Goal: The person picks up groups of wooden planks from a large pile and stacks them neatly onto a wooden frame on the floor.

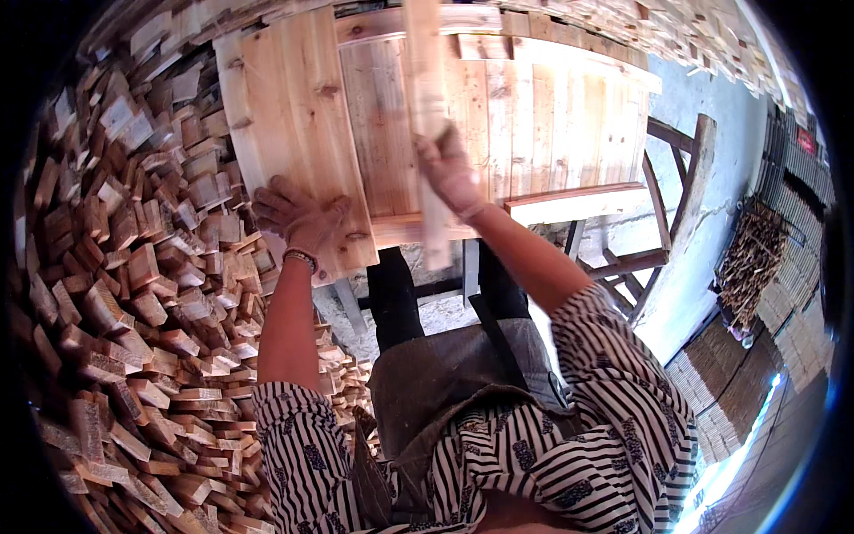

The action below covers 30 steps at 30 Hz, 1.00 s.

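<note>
My left hand (302,218) lies flat with its fingers spread on the near end of a wide pale wooden board (285,107). My right hand (452,173) is closed around a narrow wooden slat (425,71), which is smeared by motion. The slat runs away from me across a panel of joined planks (556,116); whether it touches the panel I cannot tell. A loose-looking batten (578,203) lies along the panel's near right edge. At the far side, a short wood block (485,46) rests by another strip.
Piled wood offcuts (142,294) fill the left side, close to my left arm. On the right stands a wooden frame (694,178) against a pale wall (734,142). Farther right are a bundle of thin sticks (752,258) and stacked flat sheets (712,374).
</note>
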Each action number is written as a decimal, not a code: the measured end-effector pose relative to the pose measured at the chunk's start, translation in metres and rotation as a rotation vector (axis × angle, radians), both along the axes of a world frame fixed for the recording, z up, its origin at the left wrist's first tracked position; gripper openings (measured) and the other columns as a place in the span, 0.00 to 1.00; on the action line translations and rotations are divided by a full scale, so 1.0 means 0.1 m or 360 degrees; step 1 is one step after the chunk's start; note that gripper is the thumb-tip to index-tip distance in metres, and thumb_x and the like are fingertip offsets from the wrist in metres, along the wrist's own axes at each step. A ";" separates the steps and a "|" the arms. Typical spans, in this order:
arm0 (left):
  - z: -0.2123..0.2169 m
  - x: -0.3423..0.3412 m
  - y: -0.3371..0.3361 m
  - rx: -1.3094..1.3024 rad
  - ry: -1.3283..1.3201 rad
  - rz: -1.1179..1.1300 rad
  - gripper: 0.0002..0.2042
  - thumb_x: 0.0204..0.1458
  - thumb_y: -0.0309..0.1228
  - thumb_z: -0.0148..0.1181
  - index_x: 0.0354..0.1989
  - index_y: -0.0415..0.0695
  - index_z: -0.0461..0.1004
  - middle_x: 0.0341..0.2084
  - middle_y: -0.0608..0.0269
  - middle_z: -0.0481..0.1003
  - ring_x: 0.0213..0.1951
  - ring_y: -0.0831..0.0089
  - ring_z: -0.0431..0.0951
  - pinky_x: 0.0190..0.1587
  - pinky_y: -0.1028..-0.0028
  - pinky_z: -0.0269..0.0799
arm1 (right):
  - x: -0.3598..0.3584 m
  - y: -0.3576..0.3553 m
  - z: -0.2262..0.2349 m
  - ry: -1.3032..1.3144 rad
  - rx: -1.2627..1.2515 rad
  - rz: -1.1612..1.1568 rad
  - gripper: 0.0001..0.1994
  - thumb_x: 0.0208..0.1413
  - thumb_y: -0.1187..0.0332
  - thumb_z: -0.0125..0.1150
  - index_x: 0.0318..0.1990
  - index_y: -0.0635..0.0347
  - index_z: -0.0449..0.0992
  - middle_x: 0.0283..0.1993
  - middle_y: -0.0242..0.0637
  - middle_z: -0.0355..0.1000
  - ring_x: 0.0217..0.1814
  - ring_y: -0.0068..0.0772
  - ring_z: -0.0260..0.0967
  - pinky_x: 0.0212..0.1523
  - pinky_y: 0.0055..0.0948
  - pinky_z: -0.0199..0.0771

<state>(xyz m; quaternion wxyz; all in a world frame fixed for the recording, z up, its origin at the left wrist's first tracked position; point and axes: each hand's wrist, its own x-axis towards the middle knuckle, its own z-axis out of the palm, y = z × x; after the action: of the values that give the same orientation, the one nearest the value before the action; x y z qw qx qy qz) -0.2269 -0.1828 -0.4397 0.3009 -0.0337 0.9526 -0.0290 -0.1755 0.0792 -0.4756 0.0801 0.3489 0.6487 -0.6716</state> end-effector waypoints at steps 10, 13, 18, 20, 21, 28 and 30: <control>-0.24 0.11 -0.10 -0.0152 0.0047 -0.0075 0.72 0.34 0.76 0.62 0.72 0.32 0.29 0.68 0.17 0.32 0.68 0.15 0.30 0.64 0.24 0.30 | -0.13 0.12 0.48 -0.0177 0.0924 0.1003 0.37 0.58 0.51 0.63 0.68 0.62 0.57 0.60 0.61 0.68 0.62 0.60 0.67 0.61 0.47 0.68; -0.16 0.07 -0.01 -0.0083 0.0053 -0.0058 0.73 0.34 0.77 0.62 0.73 0.34 0.27 0.69 0.17 0.29 0.69 0.17 0.28 0.64 0.24 0.29 | 0.74 0.53 0.55 -0.0284 0.1399 0.1842 0.51 0.43 0.42 0.74 0.70 0.56 0.55 0.66 0.50 0.60 0.68 0.55 0.58 0.64 0.49 0.62; -0.29 0.12 -0.10 -0.0153 0.0106 -0.0081 0.72 0.36 0.78 0.59 0.73 0.35 0.26 0.69 0.17 0.29 0.69 0.17 0.28 0.65 0.25 0.30 | 1.30 0.66 0.23 0.0008 0.1744 0.2319 0.16 0.57 0.62 0.56 0.52 0.51 0.73 0.50 0.35 0.69 0.55 0.41 0.67 0.54 0.43 0.68; -0.33 0.17 -0.12 -0.0151 0.0230 -0.0196 0.70 0.37 0.80 0.55 0.73 0.35 0.27 0.69 0.18 0.31 0.69 0.17 0.32 0.65 0.26 0.33 | 1.36 0.68 0.15 -0.0079 0.1681 0.2372 0.12 0.58 0.64 0.54 0.48 0.50 0.75 0.47 0.33 0.71 0.52 0.40 0.69 0.50 0.41 0.71; -0.06 0.13 -0.04 -0.0134 0.0067 -0.0023 0.72 0.35 0.75 0.63 0.72 0.35 0.26 0.69 0.17 0.29 0.69 0.17 0.30 0.65 0.25 0.32 | 1.29 0.70 0.13 -0.0039 0.1626 0.2433 0.11 0.58 0.64 0.54 0.47 0.49 0.76 0.46 0.32 0.72 0.51 0.39 0.70 0.49 0.40 0.72; -0.14 -0.01 0.01 -0.0195 -0.0072 0.0015 0.74 0.34 0.76 0.64 0.72 0.34 0.23 0.69 0.18 0.29 0.69 0.17 0.30 0.64 0.25 0.31 | 1.01 0.81 0.19 -0.0071 0.1557 0.2475 0.12 0.59 0.65 0.54 0.49 0.47 0.76 0.52 0.34 0.71 0.56 0.40 0.68 0.47 0.39 0.72; -0.16 0.02 0.03 -0.0136 0.0082 -0.0017 0.73 0.34 0.76 0.62 0.73 0.32 0.27 0.69 0.17 0.32 0.70 0.21 0.31 0.66 0.28 0.31 | 0.94 0.85 0.12 -0.0043 0.1539 0.2508 0.12 0.60 0.65 0.54 0.50 0.47 0.76 0.53 0.35 0.71 0.58 0.42 0.68 0.50 0.40 0.72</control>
<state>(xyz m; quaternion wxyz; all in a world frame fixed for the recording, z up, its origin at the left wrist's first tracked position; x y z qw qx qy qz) -0.2251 -0.1800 -0.4552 0.2745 -0.0420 0.9581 -0.0704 -0.0816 0.1641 -0.4633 0.3671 -0.1901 0.9075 -0.0751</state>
